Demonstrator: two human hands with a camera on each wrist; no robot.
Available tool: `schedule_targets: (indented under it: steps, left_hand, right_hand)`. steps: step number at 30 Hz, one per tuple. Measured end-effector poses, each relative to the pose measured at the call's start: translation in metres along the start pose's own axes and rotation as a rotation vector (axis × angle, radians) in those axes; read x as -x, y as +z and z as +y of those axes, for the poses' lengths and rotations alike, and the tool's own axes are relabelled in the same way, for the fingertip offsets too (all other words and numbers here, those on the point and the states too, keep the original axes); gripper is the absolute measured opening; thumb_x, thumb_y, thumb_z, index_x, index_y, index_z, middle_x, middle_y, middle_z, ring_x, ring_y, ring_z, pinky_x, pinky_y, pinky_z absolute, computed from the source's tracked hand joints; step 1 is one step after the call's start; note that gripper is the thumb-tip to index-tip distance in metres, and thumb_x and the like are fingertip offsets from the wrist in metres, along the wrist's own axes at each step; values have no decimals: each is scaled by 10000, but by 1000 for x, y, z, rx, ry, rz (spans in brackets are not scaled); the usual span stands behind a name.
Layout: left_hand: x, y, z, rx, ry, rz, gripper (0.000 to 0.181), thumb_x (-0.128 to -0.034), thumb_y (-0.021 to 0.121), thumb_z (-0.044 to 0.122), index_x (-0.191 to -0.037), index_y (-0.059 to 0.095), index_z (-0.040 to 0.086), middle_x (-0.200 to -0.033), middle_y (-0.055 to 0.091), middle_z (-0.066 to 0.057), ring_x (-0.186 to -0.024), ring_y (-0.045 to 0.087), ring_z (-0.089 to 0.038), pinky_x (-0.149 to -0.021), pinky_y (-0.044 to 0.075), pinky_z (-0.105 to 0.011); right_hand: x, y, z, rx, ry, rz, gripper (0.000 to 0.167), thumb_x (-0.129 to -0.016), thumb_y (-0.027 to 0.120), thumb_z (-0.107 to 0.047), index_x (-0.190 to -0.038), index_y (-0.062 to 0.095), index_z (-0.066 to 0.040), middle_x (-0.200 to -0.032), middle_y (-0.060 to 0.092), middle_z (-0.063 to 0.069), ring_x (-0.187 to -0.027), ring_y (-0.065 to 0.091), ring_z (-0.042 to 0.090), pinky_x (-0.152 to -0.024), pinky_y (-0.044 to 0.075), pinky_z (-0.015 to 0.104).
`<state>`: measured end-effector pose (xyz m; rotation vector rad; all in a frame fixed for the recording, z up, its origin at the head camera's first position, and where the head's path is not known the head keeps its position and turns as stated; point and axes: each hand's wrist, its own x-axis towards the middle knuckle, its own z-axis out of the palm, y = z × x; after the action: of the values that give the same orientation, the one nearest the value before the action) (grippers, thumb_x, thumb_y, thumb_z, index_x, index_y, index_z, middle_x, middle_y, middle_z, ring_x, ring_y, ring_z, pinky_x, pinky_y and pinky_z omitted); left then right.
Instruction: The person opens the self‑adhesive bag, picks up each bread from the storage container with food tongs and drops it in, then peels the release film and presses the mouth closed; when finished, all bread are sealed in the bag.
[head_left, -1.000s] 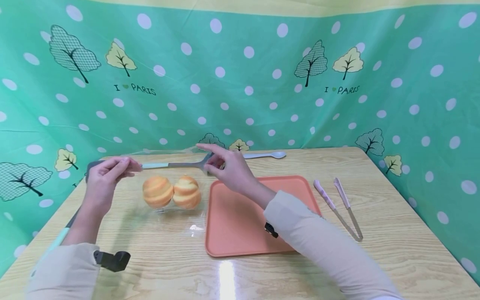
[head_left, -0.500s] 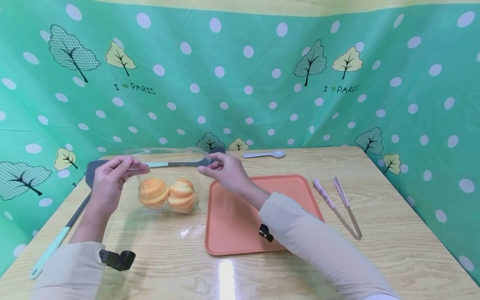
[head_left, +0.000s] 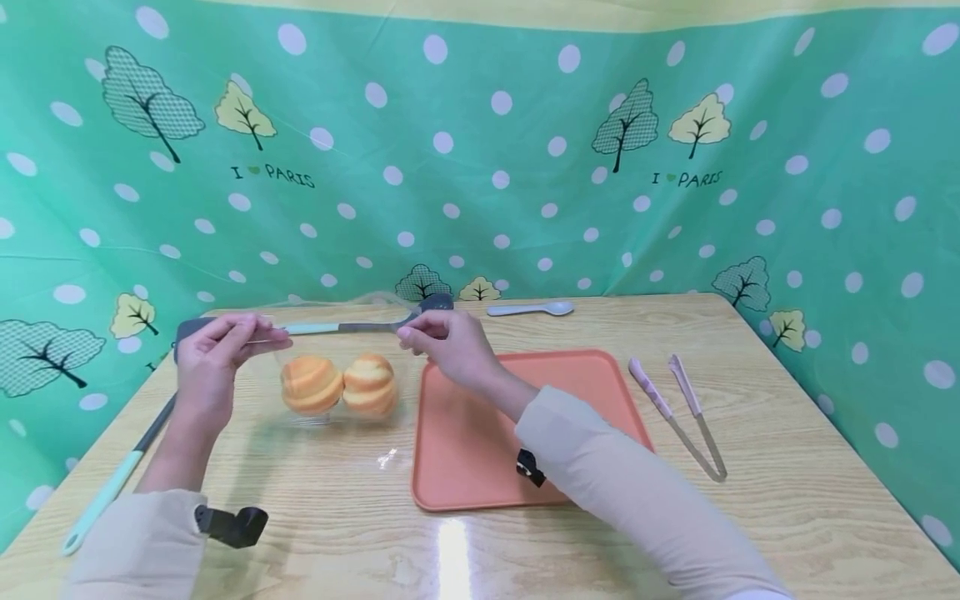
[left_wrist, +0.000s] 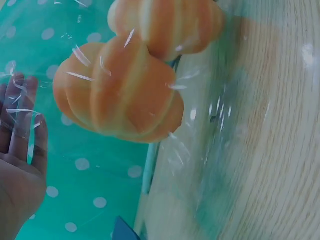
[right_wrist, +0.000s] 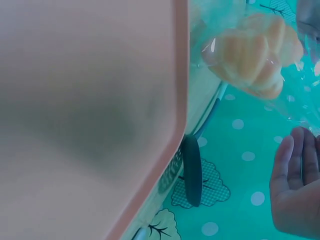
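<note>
OK, both hands up over the worktop [head_left: 337,533], and it's the clear bag [left_wrist: 210,117] they've got, strung btwn them, hanging L of the tray [head_left: 476,454]. L hand [head_left: 210,358]: thumb & fingers together, pinching the bag's upper L edge. R hand [head_left: 461,346]: thumb & index together too, nipping the upper R side, tho' the film's so see-thru the exact contact pt is hard to make out.

Inside: two buns, the L bun [head_left: 311,385] and the R bun [head_left: 371,385], side by side & touching, low in the bag. Looks off the worktop, judging by both wrist views.

Progress? Done, as I read it: bag's lifted, held at both sides, mouth prob. spread, w/ a faint rim arching behind the hands. Not done: neither bun's out, and neither's on the tray. So early-ish, I'd say.

Tools untouched: tongs [head_left: 652,390] lying splayed R of the tray, pale spoon [head_left: 531,309] at the back, mint-handled ladle [head_left: 315,328] behind the bag, mint-handled turner [head_left: 105,500] far L, partly hidden by the L arm.
</note>
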<state>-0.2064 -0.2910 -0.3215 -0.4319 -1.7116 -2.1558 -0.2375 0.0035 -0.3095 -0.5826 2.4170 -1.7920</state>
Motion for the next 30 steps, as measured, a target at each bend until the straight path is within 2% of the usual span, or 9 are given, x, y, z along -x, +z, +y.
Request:
schedule_targets:
  steps: [2,5,12,14,17,19,21,25,30]
  left_hand:
    - [1,-1,-1,24,3,41,202,-1034,577,45,-950,711,-79,-850,764,-99,-786,765,-192,-850,583,-272]
    - [2,-5,-1,45,-25,78,209,-1031,582,40,-917,720,-67,-833,760,-111,-761,764,-197,-772,601,-292]
    - [3,-13,0,-10,-180,86,218,-1038,594,97,-911,751,15,-816,770,-69,-729,764,-178,-746,592,-247]
    - [3,-13,0,-25,-204,80,225,-1041,594,115,-909,754,26,-811,769,-64,-729,764,-177,-753,592,-251]
    - [3,-12,-1,-39,-230,79,232,-1043,596,139,-907,761,48,-804,769,-54,-722,763,-173,-752,591,-248]
    - [3,-12,-1,-44,-242,76,233,-1047,589,143,-927,771,62,-804,770,-49,-718,762,-169,-752,590,-239]
    - [2,-12,-2,-39,-250,69,236,-1052,577,138,-951,779,73,-807,771,-51,-720,762,-167,-754,588,-230]
    - [1,-12,-3,-23,-244,55,247,-1059,554,122,-984,783,67,-809,771,-57,-728,761,-162,-756,588,-229]
    - [1,-12,-3,-1,-237,45,251,-1059,553,119,-981,783,56,-806,771,-60,-720,761,-169,-758,591,-242]
  right_hand:
    - [-1,-2,1,-36,-7,-28,220,-1002,678,-210,-1086,748,-19,-939,760,43,-908,701,265,-716,569,262]
    - [-2,-3,3,-64,3,-73,223,-1016,655,-209,-1083,731,-10,-950,767,61,-939,708,316,-727,573,271]
    - [-4,-5,9,-90,49,-131,215,-1039,613,-188,-1063,716,-1,-945,761,95,-786,682,134,-698,539,240]
    - [-5,-5,11,-98,54,-142,220,-1046,598,-176,-1066,714,11,-956,761,109,-794,688,166,-695,531,242]
    - [-6,-6,13,-106,69,-154,229,-1050,589,-174,-1076,708,20,-978,761,112,-892,706,292,-741,542,295]
    - [-6,-7,14,-116,80,-159,241,-1051,585,-173,-1105,706,28,-992,759,112,-947,700,327,-782,551,339]
    - [-5,-8,14,-120,90,-160,259,-1050,588,-183,-1136,706,31,-998,758,109,-940,705,299,-811,559,366]
    - [-4,-11,15,-97,83,-153,263,-1046,599,-193,-1157,722,11,-996,758,100,-882,704,174,-770,561,298]
    - [-3,-14,12,-26,50,-108,259,-1030,636,-225,-1141,731,-12,-974,737,72,-936,676,251,-736,531,242]
